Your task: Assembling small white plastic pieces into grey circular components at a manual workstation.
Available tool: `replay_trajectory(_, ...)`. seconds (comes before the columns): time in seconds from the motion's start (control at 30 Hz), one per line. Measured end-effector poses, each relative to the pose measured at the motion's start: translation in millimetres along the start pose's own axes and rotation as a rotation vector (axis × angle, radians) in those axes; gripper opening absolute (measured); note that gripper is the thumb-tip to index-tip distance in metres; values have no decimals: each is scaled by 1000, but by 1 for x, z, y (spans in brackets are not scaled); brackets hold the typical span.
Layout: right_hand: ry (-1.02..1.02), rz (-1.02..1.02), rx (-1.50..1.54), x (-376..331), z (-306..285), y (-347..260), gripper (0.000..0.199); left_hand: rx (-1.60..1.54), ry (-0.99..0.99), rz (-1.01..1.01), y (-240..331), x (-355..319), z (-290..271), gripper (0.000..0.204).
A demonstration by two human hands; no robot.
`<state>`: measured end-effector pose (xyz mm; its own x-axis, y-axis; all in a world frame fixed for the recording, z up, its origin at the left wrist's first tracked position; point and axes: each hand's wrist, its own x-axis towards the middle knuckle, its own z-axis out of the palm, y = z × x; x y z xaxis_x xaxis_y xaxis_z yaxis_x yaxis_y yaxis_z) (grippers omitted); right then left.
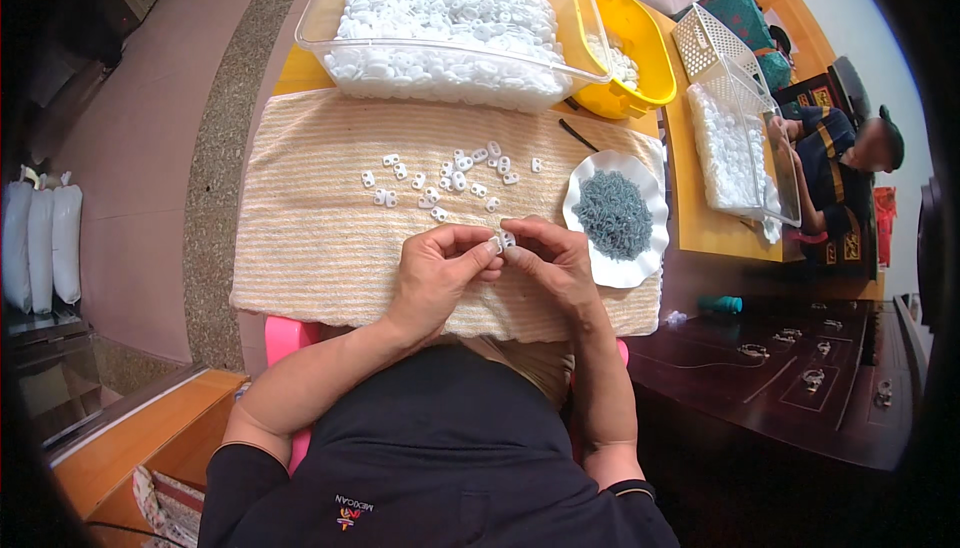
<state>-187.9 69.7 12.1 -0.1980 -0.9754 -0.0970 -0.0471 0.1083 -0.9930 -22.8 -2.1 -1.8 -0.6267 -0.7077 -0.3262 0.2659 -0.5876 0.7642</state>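
My left hand [437, 273] and my right hand [553, 260] meet over the near part of a striped beige towel [300, 218]. Together their fingertips pinch a small white plastic piece [502, 241]. Several loose white plastic pieces [450, 180] lie scattered on the towel just beyond my hands. To the right of my right hand stands a white scalloped dish [640, 263] filled with small grey rings [612, 213].
A clear tray [330, 38] heaped with white pieces sits at the far edge, a yellow bowl [640, 43] beside it. Farther right are another clear tray [775, 183] of white pieces, a white basket [705, 43] and another person [850, 153]. A dark table [780, 378] lies at my right.
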Motion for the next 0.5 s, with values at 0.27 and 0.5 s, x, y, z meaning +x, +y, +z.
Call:
replay_trajectory(0.27,-37,39,56,-2,-2,-7,28,-10,-27,-33,1,0,0,16)
replay_trajectory(0.5,-46,46,98,-4,-3,-8,30,-33,-84,-59,1,2,-2,16)
